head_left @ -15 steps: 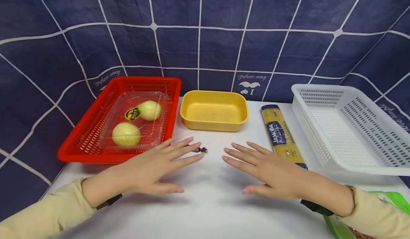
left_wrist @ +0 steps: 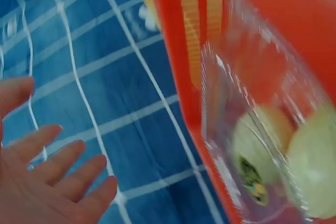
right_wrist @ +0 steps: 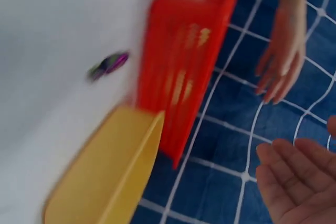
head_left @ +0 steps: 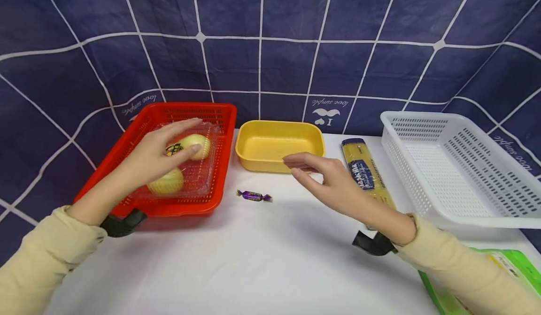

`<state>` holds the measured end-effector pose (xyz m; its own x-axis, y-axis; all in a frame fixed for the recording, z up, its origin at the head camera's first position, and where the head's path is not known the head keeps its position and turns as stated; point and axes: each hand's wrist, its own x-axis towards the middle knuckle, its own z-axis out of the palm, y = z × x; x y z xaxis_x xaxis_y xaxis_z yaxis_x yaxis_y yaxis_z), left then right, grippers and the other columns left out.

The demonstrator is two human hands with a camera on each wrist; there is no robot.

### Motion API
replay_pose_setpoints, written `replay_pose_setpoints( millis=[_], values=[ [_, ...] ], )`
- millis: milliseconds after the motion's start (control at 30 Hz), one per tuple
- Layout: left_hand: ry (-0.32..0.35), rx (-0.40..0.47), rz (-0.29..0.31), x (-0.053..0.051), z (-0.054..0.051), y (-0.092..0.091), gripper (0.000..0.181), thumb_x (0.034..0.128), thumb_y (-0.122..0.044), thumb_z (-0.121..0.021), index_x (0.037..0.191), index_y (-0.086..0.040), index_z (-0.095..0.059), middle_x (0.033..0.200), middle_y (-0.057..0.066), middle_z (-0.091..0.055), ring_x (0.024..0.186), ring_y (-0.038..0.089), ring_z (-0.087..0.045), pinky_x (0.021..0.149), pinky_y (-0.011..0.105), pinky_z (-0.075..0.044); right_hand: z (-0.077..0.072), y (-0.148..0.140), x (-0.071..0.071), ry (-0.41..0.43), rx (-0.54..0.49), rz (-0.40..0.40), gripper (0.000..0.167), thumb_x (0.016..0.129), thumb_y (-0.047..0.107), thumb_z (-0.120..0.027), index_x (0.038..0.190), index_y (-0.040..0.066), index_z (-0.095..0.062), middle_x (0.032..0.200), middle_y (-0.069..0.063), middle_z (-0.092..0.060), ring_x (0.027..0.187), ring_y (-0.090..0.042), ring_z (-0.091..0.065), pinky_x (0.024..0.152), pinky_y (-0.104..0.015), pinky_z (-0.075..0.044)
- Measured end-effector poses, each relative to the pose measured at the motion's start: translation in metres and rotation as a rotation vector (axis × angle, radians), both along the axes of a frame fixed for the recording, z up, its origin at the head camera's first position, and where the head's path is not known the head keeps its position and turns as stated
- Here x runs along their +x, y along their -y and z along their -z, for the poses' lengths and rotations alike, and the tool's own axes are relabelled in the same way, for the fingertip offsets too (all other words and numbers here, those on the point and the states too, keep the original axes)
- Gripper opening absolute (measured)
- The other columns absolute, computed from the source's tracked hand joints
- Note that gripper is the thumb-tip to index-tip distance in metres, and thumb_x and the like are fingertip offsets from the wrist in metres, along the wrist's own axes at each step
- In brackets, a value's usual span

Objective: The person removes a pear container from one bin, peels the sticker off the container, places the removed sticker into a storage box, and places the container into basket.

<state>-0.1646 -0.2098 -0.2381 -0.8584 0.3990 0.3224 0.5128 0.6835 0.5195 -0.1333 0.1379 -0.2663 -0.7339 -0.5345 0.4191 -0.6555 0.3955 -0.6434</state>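
Observation:
In the head view my left hand (head_left: 162,150) hovers over the red basket (head_left: 217,188), fingers extended and holding nothing. Inside that basket lies a clear plastic clamshell box (head_left: 203,179) with two pale, round, onion-like vegetables (head_left: 166,182) and a dark round sticker; the hand hides part of it. My right hand (head_left: 325,179) is in the air by the front right corner of the yellow tub (head_left: 274,165), nothing in its grasp, fingers nearly straight. A purple wrapped candy (head_left: 254,196) lies on the white table between the hands. Both wrist views show spread or straight fingers.
A spaghetti packet (head_left: 363,169) lies right of the tub, partly behind the right forearm. The white basket (head_left: 456,188) stands at the right. Under the right sleeve is a green-edged bag (head_left: 439,291). A dark blue checked cloth (head_left: 287,61) hangs behind.
Both hands have risen from low over the table's middle. The left moved up and left over the red basket, the right up toward the tub. The candy is now fully uncovered.

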Motion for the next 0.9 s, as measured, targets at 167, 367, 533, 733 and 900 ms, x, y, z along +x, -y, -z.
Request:
replay_pose_setpoints(
  millis=[167,367,533,733,900],
  values=[
    [0.163,0.124,-0.147,-0.018,-0.003,0.033,0.057,0.0927,-0.028,-0.06,0.142,-0.007,-0.04,0.14,0.018,-0.039,0.126,0.038,-0.036,0.099,0.056,-0.03,0.004,0.041,-0.019,0.295,-0.236,-0.075,0.029,0.097,0.011,-0.051,0.123,-0.002,-0.057,0.118,-0.009,-0.06,0.106,-0.017,-0.058,0.09,-0.028,-0.046],
    [0.383,0.142,-0.216,-0.046,0.0,0.061,0.073,0.0955,-0.036,-0.052,0.147,0.001,-0.018,0.148,0.026,-0.02,0.133,0.042,-0.02,0.104,0.055,-0.021,0.004,0.1,-0.042,0.739,-0.429,-0.086,0.043,0.099,0.017,-0.048,0.137,-0.002,-0.041,0.135,-0.013,-0.048,0.119,-0.023,-0.049,0.097,-0.032,-0.04],
    [0.574,0.049,-0.238,-0.07,0.007,0.08,0.084,0.0962,-0.044,-0.045,0.146,0.007,0.0,0.147,0.033,-0.002,0.133,0.049,-0.005,0.104,0.06,-0.012,0.006,0.154,-0.055,1.012,-0.572,-0.015,0.055,0.098,0.02,-0.048,0.145,0.001,-0.027,0.146,-0.011,-0.032,0.133,-0.023,-0.029,0.106,-0.034,-0.026],
    [0.754,0.012,-0.251,-0.084,0.022,0.097,0.092,0.0957,-0.044,-0.046,0.141,0.011,0.013,0.144,0.038,0.006,0.129,0.053,-0.003,0.103,0.062,-0.011,0.013,0.203,-0.062,1.094,-0.642,0.079,0.059,0.096,0.022,-0.053,0.145,0.003,-0.025,0.143,-0.012,-0.034,0.13,-0.027,-0.033,0.105,-0.042,-0.028],
    [0.835,-0.016,-0.251,-0.087,0.034,0.105,0.101,0.0926,-0.045,-0.052,0.138,0.01,0.019,0.143,0.037,0.013,0.129,0.054,-0.002,0.101,0.063,-0.014,0.022,0.23,-0.068,1.099,-0.609,0.316,0.074,0.09,0.026,-0.06,0.148,0.006,-0.018,0.144,-0.006,-0.029,0.128,-0.022,-0.032,0.104,-0.039,-0.029]
  ],
)
